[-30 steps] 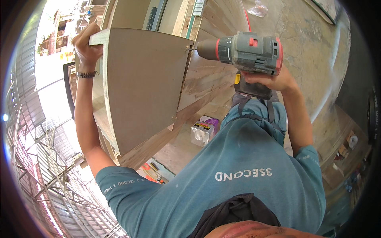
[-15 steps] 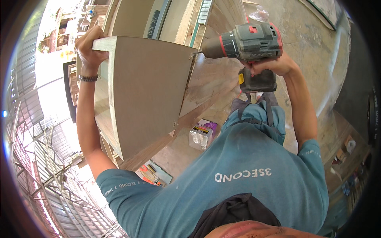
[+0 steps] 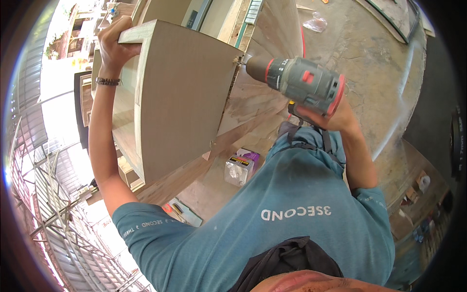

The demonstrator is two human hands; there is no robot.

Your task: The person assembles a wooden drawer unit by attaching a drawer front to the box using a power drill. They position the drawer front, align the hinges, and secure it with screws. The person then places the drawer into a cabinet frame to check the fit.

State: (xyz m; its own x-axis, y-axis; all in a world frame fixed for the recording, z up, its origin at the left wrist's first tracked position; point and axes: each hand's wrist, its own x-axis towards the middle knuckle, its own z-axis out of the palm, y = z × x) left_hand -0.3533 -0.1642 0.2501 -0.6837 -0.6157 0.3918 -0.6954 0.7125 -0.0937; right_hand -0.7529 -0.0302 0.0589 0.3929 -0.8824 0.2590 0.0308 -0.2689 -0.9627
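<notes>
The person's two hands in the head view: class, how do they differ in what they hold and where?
The left hand grips the top corner of the pale wooden panel; the right hand grips the grey cordless drill. The left hand is raised higher with a bracelet; the right is lower. Both are closed around something.

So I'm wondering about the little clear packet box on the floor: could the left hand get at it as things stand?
Probably not: the left hand grips the top corner of the wooden panel, and the packet box lies below, with the panel between them. The right hand holds the cordless drill.
</notes>
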